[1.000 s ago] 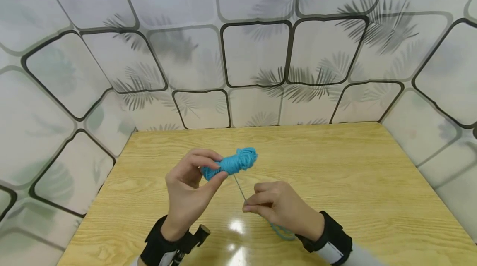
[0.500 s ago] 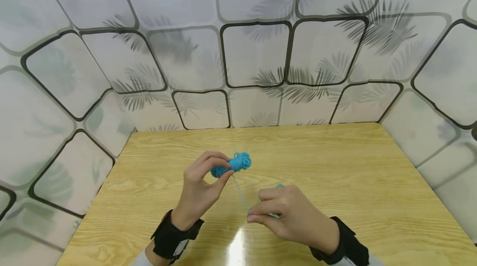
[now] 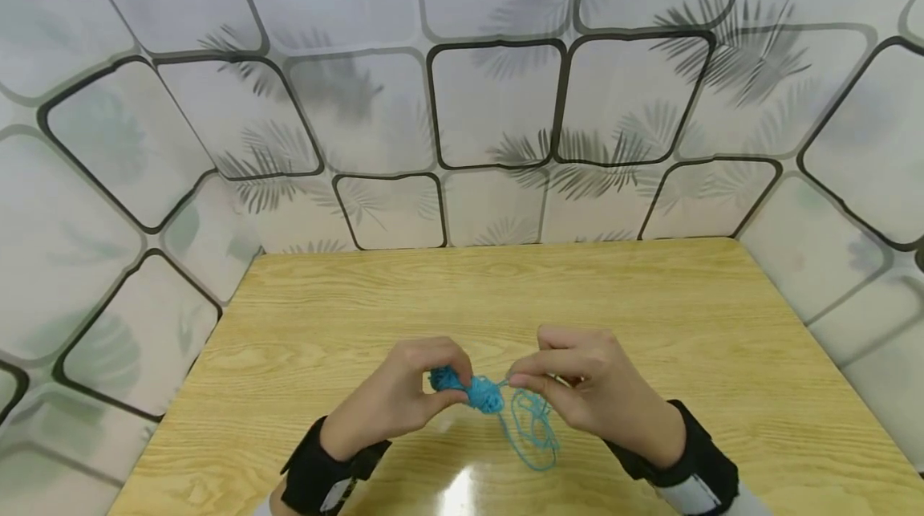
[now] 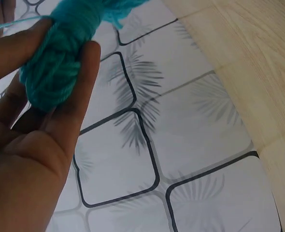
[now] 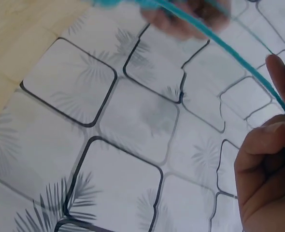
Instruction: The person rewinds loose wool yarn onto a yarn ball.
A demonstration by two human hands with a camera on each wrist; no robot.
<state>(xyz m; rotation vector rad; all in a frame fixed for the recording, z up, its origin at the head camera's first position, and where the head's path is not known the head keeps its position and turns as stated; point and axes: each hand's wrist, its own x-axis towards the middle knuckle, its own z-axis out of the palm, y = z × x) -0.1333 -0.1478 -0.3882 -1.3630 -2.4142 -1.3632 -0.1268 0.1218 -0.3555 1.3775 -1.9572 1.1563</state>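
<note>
A small skein of blue yarn (image 3: 484, 393), wound round its middle, is gripped between the thumb and fingers of my left hand (image 3: 404, 392). In the left wrist view the yarn bundle (image 4: 55, 72) lies between thumb and fingers. My right hand (image 3: 595, 379) is just to the right of the skein and pinches a strand of the yarn between thumb and fingertips. That yarn strand (image 5: 229, 50) runs to the right hand (image 5: 268, 169) in the right wrist view. Loose loops of yarn (image 3: 534, 424) hang below, between the two hands.
A wood-grain table (image 3: 613, 291) lies under both hands. White panels with dark outlines and leaf prints (image 3: 498, 107) stand behind it and at both sides. Each wrist wears a black strap (image 3: 318, 468).
The left hand has come down toward me with the skein and tilted it. The right hand has moved to the right and up, close to the skein's end. Loose loops of yarn now show between them.
</note>
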